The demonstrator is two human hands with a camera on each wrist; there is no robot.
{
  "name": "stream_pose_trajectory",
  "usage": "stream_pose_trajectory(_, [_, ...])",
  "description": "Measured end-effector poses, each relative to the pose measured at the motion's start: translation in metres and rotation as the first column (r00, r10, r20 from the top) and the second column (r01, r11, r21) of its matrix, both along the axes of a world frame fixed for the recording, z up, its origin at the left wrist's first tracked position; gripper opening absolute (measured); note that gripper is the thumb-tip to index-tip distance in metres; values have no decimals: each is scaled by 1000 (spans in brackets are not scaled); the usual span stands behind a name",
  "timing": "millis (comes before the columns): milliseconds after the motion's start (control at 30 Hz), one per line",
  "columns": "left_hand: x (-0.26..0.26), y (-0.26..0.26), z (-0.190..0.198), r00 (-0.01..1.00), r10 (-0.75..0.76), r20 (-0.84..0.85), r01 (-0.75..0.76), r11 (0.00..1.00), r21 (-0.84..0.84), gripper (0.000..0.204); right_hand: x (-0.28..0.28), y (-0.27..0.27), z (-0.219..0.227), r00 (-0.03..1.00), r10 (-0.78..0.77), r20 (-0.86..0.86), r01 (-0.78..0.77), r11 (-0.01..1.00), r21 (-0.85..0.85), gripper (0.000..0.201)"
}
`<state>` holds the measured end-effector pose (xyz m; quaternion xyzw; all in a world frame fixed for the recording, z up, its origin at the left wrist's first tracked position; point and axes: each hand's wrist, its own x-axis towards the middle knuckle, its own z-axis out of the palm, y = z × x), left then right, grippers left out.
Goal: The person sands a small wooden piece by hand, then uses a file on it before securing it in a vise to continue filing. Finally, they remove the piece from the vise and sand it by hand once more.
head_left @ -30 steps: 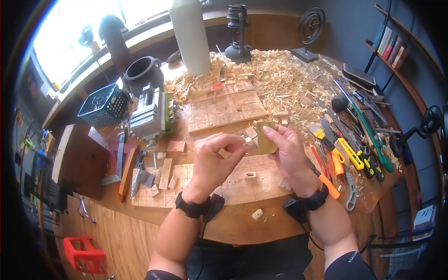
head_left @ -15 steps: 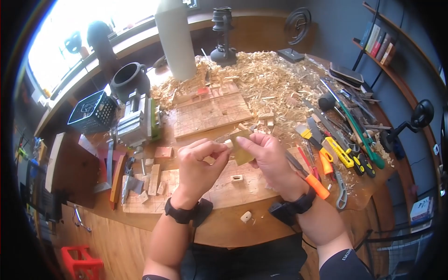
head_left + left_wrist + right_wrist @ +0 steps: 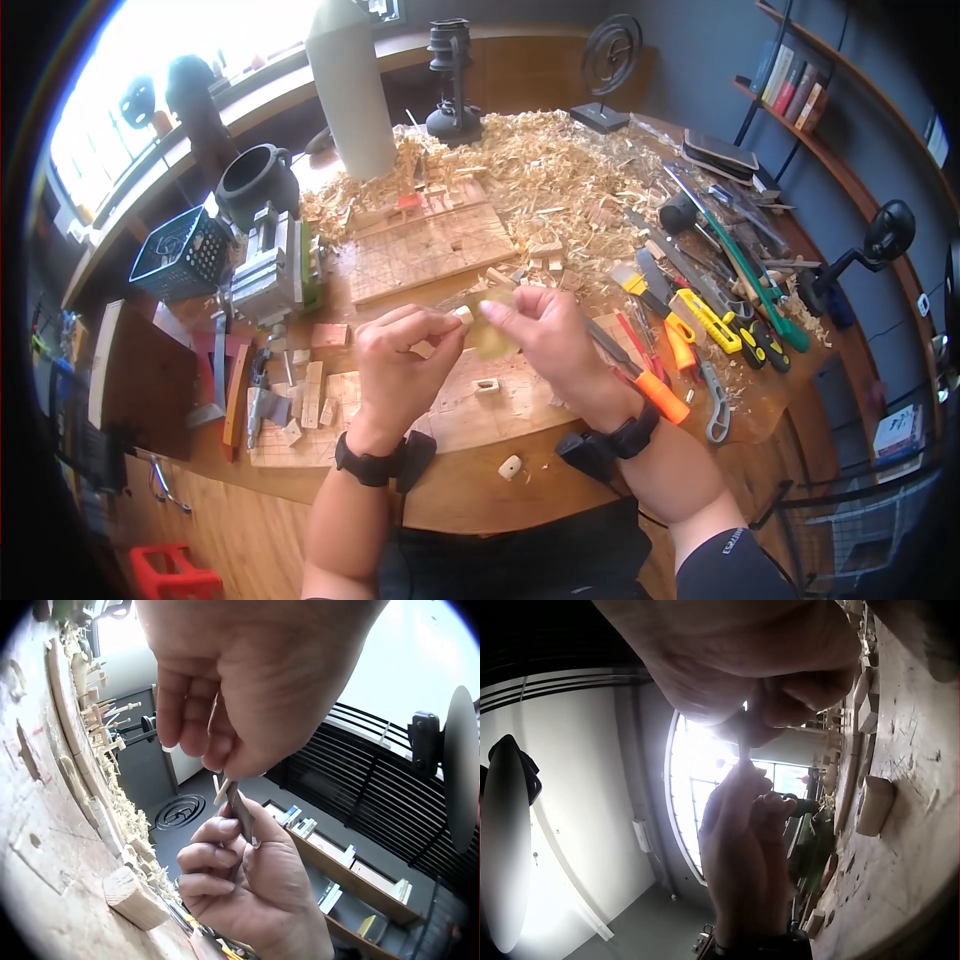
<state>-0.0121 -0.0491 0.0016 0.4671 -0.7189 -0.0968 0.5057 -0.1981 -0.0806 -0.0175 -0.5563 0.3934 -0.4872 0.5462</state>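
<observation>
The left hand pinches a small pale wooden piece between thumb and fingertips. Close beside it, the right hand grips a yellowish-brown sheet, thumb on its face, blurred in the head view. In the left wrist view the sheet shows edge-on, held by the right hand against the small piece below the left hand. A small slotted wooden block lies on the board under the hands.
Wood shavings cover the table's back. Knives and tools, with an orange handle, lie at right. A vise and wood scraps are at left; another small block lies near the front edge.
The head view has swung, so the scene sits further left. The small piece shows more clearly at the left fingertips, and the sheet has become blurred. Both hands keep their holds.
</observation>
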Motion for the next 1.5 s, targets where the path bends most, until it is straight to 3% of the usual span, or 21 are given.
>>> stream_pose_trajectory(67, [0,-1,-1,1000,-9,-28,8,1000,-22,6,-2,-1,8,995,-84,61,80,995,66,31])
stream_pose_trajectory(133, [1,0,-2,1000,-3,-21,3,1000,-8,6,-3,-2,9,997,-45,66,38,994,100,32])
stream_pose_trajectory(667, [1,-2,-3,996,-42,-85,43,999,17,7,-4,-4,-1,999,43,-18,-44,998,-54,22])
stream_pose_trajectory(700, [0,-2,-2,996,-37,-79,38,999,14,7,-4,-4,7,1000,-24,-3,24,1000,11,21])
stream_pose_trajectory(933, [1,-1,-1,996,-34,-78,35,999,6,5,-6,1,22,999,-23,-30,24,999,46,19])
stream_pose_trajectory(967, [1,-1,-1,997,-23,-74,23,1000,7,5,-10,-2,20,999,-19,32,17,997,82,18])
stream_pose_trajectory(1067, [2,-2,-1,996,-36,-77,36,999,-2,5,-5,-1,6,996,91,-15,-90,994,55,18])
stream_pose_trajectory(1200, [2,0,0,998,-45,-52,47,999,28,6,-8,-2,19,998,4,55,-9,995,97,18])
stream_pose_trajectory(1333, [2,-1,-1,999,-40,-31,41,999,32,6,-8,-3,9,996,82,-39,-79,994,69,17])
stream_pose_trajectory(1367, [2,-1,-1,999,-40,-29,40,999,34,6,-4,-1,13,999,-10,34,7,996,87,17])
stream_pose_trajectory(1467, [1,0,0,997,-50,-51,51,998,34,6,-2,4,25,999,-14,33,10,991,131,17])
stream_pose_trajectory(1500, [1,0,-1,998,-44,-52,45,998,33,6,-9,1,15,995,73,-62,-68,994,87,17])
